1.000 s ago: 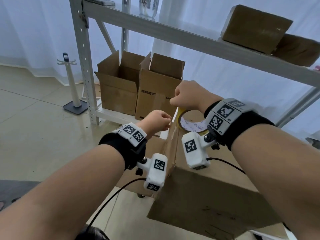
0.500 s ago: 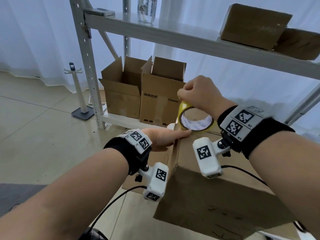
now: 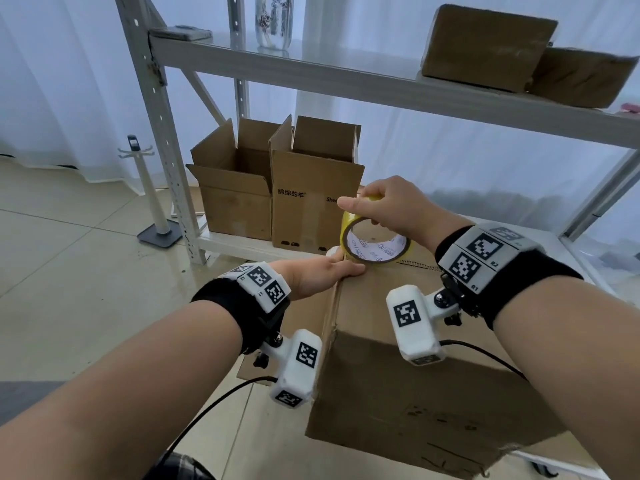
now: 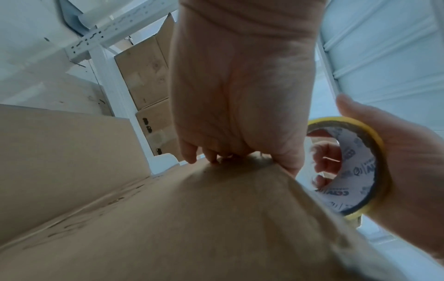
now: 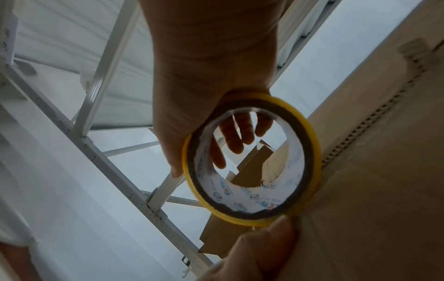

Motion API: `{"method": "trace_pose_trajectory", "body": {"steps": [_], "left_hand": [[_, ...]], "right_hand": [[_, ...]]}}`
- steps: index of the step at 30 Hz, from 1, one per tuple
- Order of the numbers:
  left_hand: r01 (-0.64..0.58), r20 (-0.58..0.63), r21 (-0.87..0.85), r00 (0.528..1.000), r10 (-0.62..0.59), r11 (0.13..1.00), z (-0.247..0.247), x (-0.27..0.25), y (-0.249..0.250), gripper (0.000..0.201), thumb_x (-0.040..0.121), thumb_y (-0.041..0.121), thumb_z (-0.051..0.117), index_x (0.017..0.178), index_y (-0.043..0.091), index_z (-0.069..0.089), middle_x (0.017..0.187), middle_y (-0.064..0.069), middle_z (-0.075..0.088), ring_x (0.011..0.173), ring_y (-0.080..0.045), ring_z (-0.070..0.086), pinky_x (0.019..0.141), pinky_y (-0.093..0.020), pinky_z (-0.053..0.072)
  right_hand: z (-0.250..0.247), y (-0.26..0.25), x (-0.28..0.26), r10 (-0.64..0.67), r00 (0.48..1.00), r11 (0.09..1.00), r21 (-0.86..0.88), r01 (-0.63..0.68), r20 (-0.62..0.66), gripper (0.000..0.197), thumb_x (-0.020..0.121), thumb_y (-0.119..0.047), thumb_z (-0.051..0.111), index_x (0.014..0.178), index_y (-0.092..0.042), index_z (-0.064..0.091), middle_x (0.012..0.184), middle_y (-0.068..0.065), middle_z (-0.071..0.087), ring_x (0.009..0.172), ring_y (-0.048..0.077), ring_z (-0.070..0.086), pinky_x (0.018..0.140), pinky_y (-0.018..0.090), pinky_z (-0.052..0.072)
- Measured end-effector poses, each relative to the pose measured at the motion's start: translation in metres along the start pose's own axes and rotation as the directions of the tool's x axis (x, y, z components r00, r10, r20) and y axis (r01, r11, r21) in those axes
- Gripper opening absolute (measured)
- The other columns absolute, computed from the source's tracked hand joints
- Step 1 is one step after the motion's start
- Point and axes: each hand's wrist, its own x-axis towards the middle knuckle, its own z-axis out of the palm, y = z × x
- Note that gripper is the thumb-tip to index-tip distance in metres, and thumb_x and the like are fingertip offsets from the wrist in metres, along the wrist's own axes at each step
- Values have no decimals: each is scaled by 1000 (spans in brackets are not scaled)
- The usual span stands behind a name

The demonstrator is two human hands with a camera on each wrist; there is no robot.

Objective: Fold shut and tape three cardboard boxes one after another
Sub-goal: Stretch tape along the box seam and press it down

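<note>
Cardboard box [image 3: 415, 358], flaps folded shut, fills the lower centre of the head view, tilted with one top edge toward the camera. The left hand [image 3: 318, 277] lies on that far-left top corner, thumb stretched along the edge and fingers wrapped over the side; in the left wrist view the fingertips press into the cardboard, apparently pinning down the tape's free end, though the strip itself is too hard to make out. The right hand [image 3: 384, 206] has its grip closed around the yellow tape roll [image 3: 375, 242], fingers through the core and thumb over the outer rim, with the roll standing on edge and touching the box top just beside the left thumb.

Judging by this, the first box is at the taping step, with the strip only being started. The next move likely calls for drawing the roll back across the centre seam while the left hand keeps the end anchored. Two open boxes [image 3: 277, 192] wait on the lower shelf [image 3: 242, 245] in the middle of the frame.
</note>
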Motion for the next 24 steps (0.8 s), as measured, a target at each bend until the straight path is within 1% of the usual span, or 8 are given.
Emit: {"method": "trace_pose_trajectory", "body": {"steps": [1,4,6,8,13,16,20,24], "left_hand": [[4,-7,8,1000,-4,1000,-1,-1,1,77,90,52,52,152,30,13,155,5,26,140,-16,27,118,-37,16],[-7,-49,60,999,10,998,-15,0,3,87,89,43,61,151,39,0,156,7,20,143,-18,21,116,-37,18],[-48,-10,121,999,50,991,-24,2,6,90,85,45,66,150,44,4,159,9,12,144,-17,18,113,-34,22],[-80,18,153,997,78,985,-28,4,7,83,86,41,66,149,42,11,158,10,13,142,-15,20,106,-29,28],[-173,-41,182,982,183,968,-23,10,3,63,93,28,59,143,33,22,136,11,33,135,-15,29,113,-34,25],[-179,-50,219,980,194,959,-21,14,1,60,94,28,57,143,27,22,130,10,36,126,-16,38,107,-35,32],[-181,-33,233,980,194,956,-21,15,1,65,92,36,58,144,31,19,130,7,34,124,-19,41,109,-42,36],[-190,-17,224,980,199,956,-19,13,2,61,96,31,53,145,32,17,129,7,36,120,-16,43,105,-35,37]], "right_hand": [[0,0,0,5,1000,1000,-2,-5,-16,41,83,-53,64,66,-16,63,96,12,70,72,21,60,74,38,49],[2,1,-2,18,998,1000,22,-17,-55,46,84,-47,66,58,-11,54,62,8,53,58,17,46,65,33,40],[2,4,-3,36,997,999,36,-33,-66,47,84,-45,66,66,-3,58,60,8,43,57,15,41,63,31,36],[1,5,-4,46,997,998,33,-44,-64,51,84,-46,66,75,4,62,62,9,43,59,16,42,63,31,37],[-4,-3,2,63,998,996,-70,-63,-13,46,83,-38,68,53,-9,48,53,2,35,56,13,40,60,28,35],[-20,-1,4,106,994,983,-150,-101,27,42,77,-33,70,52,-10,46,52,1,33,54,14,36,54,27,30],[-36,17,2,171,984,939,-311,-147,51,35,71,-34,70,54,-9,52,52,3,40,58,17,41,57,33,35],[-33,25,-2,214,976,934,-300,-194,36,37,72,-31,70,49,-11,50,51,1,40,56,15,42,54,29,34]]}}
